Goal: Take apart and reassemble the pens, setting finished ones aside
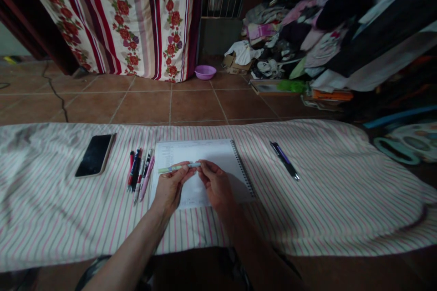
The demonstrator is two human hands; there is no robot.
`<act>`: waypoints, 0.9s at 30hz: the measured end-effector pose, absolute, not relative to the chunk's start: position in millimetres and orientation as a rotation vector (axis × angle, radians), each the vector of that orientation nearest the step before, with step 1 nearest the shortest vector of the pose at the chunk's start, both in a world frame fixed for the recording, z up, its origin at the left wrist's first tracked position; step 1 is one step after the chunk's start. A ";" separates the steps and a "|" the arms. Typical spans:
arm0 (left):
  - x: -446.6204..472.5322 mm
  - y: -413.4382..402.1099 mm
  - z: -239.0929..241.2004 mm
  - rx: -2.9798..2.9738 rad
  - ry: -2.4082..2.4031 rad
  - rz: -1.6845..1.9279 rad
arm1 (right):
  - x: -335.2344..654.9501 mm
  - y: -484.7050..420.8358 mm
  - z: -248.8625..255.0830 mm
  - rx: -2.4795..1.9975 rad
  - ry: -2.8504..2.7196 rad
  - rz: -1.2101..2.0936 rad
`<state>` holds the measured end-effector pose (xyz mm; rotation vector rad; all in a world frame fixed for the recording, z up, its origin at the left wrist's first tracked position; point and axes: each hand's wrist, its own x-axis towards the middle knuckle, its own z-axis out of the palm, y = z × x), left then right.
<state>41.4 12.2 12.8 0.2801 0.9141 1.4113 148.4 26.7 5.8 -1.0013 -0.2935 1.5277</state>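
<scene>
Both my hands hold a pale green pen (177,167) level above a white spiral notebook (218,154). My left hand (170,188) pinches the pen's middle with thumb and fingers. My right hand (215,184) is closed on the pen's right end. The notebook lies open on a pink-striped cloth (341,200). Left of the notebook lie several pens (139,173) side by side. Further left rests a black phone (94,154), screen up.
A dark purple pen (285,160) lies alone on the cloth to the right. Beyond the cloth is brown tiled floor (146,104), a purple bowl (205,72), a flowered curtain (136,13) and a heap of clothes (307,32) at the back right.
</scene>
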 end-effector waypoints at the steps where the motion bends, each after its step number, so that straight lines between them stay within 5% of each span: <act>1: 41.2 11.9 13.0 0.275 0.922 1.413 | 147.9 26.3 6.1 -1.003 -0.294 1.526; 27: 41.1 10.1 21.4 0.476 0.960 1.355 | 157.6 24.0 15.1 -1.168 -0.324 1.580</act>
